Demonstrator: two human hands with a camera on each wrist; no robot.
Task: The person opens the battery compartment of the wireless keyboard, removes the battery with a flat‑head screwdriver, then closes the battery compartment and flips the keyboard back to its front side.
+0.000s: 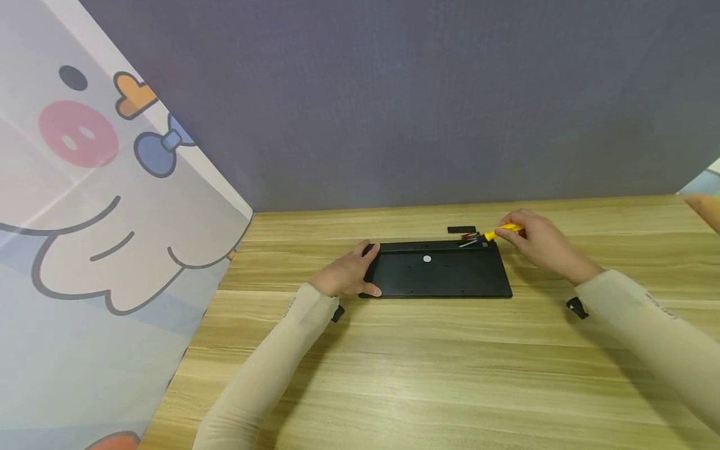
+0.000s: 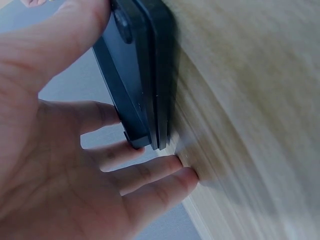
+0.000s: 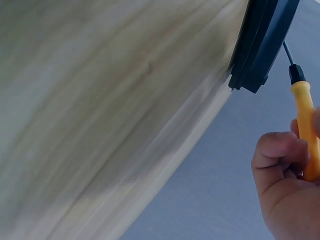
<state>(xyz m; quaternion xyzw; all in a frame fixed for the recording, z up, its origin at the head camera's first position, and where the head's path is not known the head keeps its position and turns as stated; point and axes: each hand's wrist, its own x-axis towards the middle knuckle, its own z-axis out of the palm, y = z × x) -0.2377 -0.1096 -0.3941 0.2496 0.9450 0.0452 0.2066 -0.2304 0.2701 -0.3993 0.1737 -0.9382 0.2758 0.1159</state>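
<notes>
A black keyboard [image 1: 439,275] lies face down on the wooden table, with a raised strip along its far edge and a round white sticker. My left hand [image 1: 351,270] spans its left end, thumb and forefinger resting at the corners. In the left wrist view the fingers [image 2: 155,187] are spread and fairly straight, two of them reaching the table. My right hand [image 1: 542,247] grips a yellow-handled screwdriver [image 1: 500,232] near the keyboard's far right corner. The screwdriver's metal shaft [image 3: 288,52] points toward the raised strip; whether its tip touches is unclear.
A small black strip-shaped piece [image 1: 461,229] lies just behind the keyboard, with small red items [image 1: 468,236] in front of it. Black pieces show by the left wrist [image 1: 337,314] and right forearm [image 1: 577,307]. A grey partition [image 1: 422,112] rises behind the table.
</notes>
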